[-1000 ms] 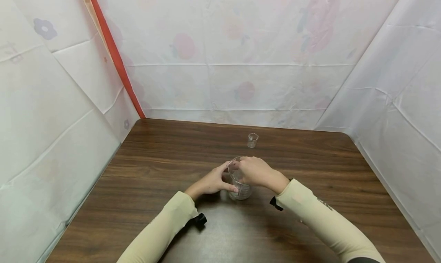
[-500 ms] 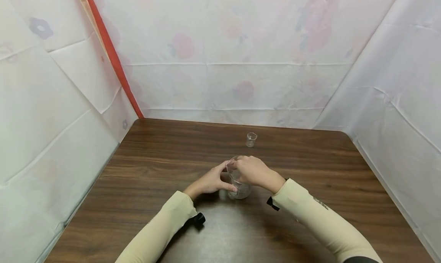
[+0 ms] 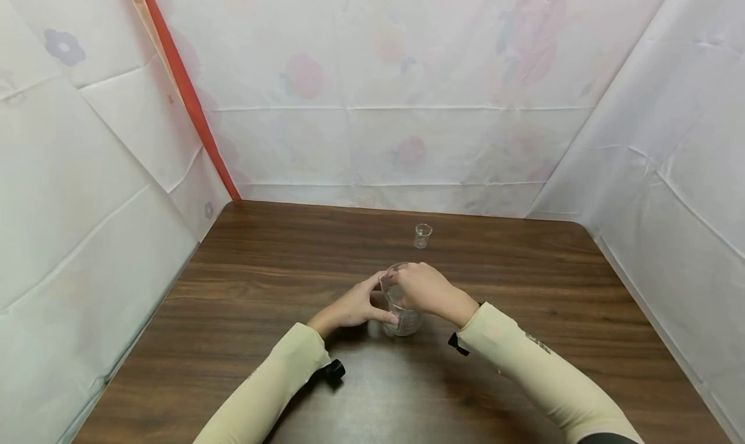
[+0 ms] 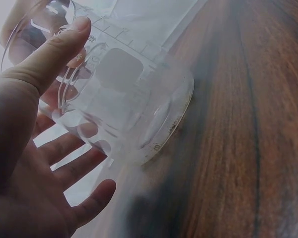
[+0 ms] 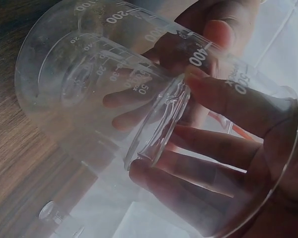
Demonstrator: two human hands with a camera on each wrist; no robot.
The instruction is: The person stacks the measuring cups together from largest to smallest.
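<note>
A large clear glass beaker (image 3: 406, 326) with white graduations stands on the table in the head view. My left hand (image 3: 352, 307) holds its left side, thumb across the near wall and fingers behind it. Inside the large beaker is a smaller glass beaker (image 5: 102, 62), with its own white scale. My right hand (image 3: 433, 289) reaches in through the large beaker's mouth. In the right wrist view its fingertips (image 5: 140, 168) and thumb grip the smaller beaker's rim from opposite sides. The left wrist view shows the left thumb (image 4: 54, 52) pressed along the large beaker's wall.
A tiny glass beaker (image 3: 423, 236) stands farther back on the dark wood-grain table (image 3: 279, 237), beyond the hands. White patterned sheets (image 3: 361, 147) hang behind the table and along both sides. A red strip (image 3: 189, 95) runs down the back left corner.
The head view shifts slightly, so the scene sits a little farther left. Both hands keep their holds on the beakers.
</note>
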